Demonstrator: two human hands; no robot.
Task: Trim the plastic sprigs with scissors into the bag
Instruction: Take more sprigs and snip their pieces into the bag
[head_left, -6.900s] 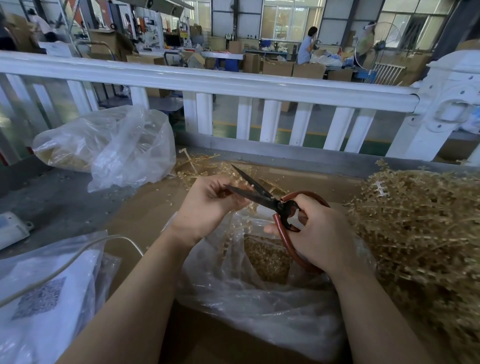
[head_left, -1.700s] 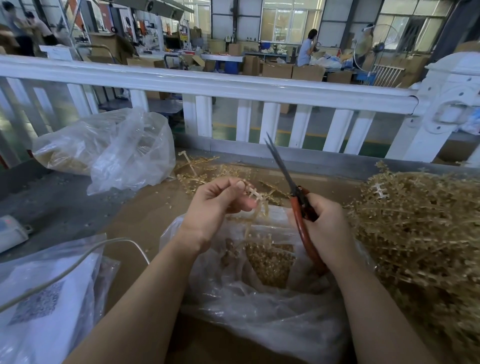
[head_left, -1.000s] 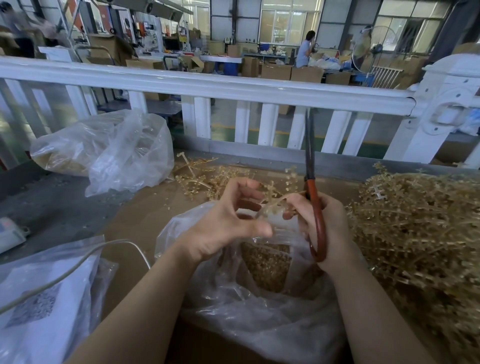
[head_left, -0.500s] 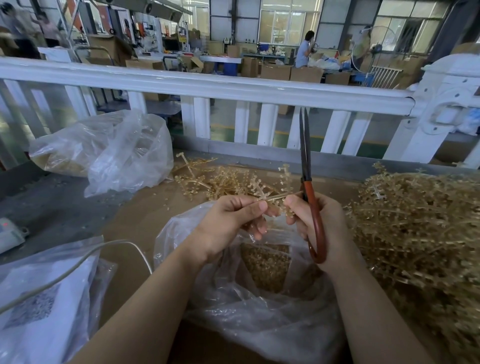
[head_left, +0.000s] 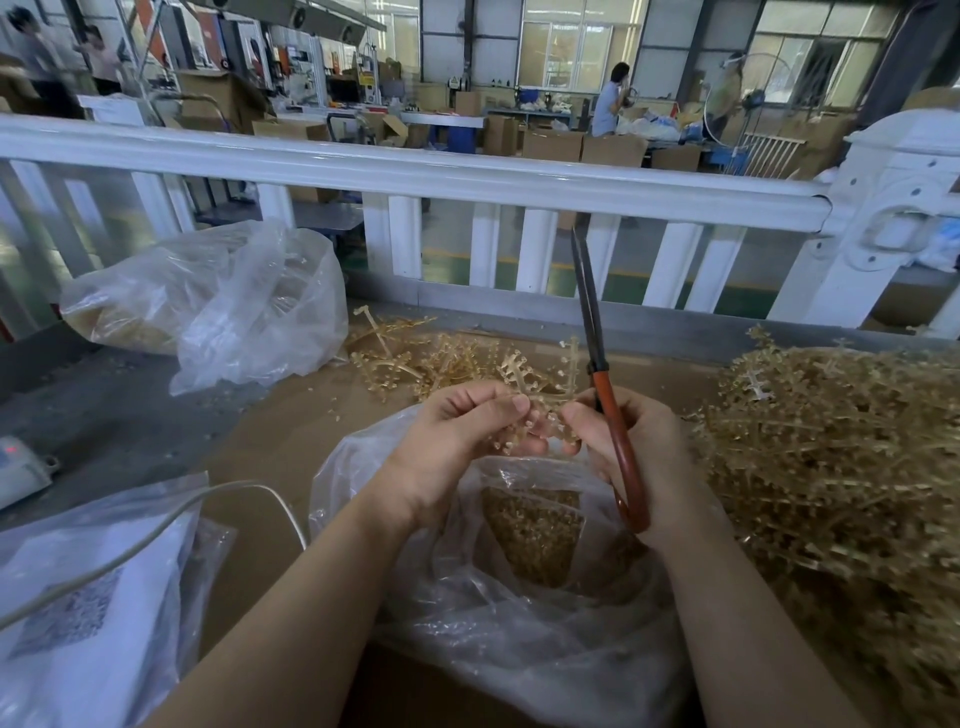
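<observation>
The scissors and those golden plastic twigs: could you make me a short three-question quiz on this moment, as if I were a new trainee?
1. True or false: the scissors have their blades closed and pointing up.
2. Which hand holds the scissors handle? A) left hand B) right hand C) neither
3. Fill in: both hands pinch one sprig directly above the open clear ____ of trimmed bits.

Key: 1 true; 2 B; 3 bag. The untrimmed pile lies to the right.
</observation>
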